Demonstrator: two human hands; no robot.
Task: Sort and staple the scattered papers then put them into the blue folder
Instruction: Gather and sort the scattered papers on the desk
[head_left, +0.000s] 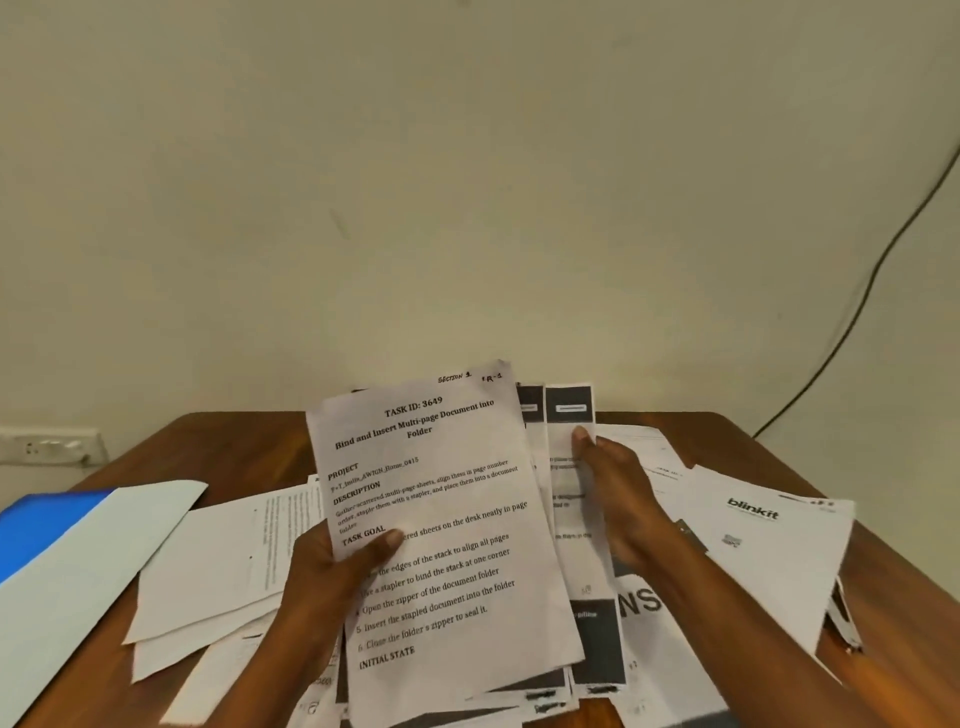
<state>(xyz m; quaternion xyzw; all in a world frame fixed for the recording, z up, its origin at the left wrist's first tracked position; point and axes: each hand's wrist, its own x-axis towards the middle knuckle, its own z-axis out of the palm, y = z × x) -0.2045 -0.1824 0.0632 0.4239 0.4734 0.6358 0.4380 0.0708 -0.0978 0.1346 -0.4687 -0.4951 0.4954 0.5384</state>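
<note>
Wooden desk (727, 431), littered; left hand (332, 566) pinching fanned sheets (441, 519), right hand (618, 493) gripping those behind, apparently for sorting; blue folder (41, 525) left of both.

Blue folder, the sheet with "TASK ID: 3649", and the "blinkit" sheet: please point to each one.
blue folder (49, 525), head view, on its blue cover.
"TASK ID: 3649" sheet (457, 499), head view, on its printed middle.
"blinkit" sheet (769, 551), head view, below the logo.

Blue folder (41, 525), seemingly pale-lined
</note>
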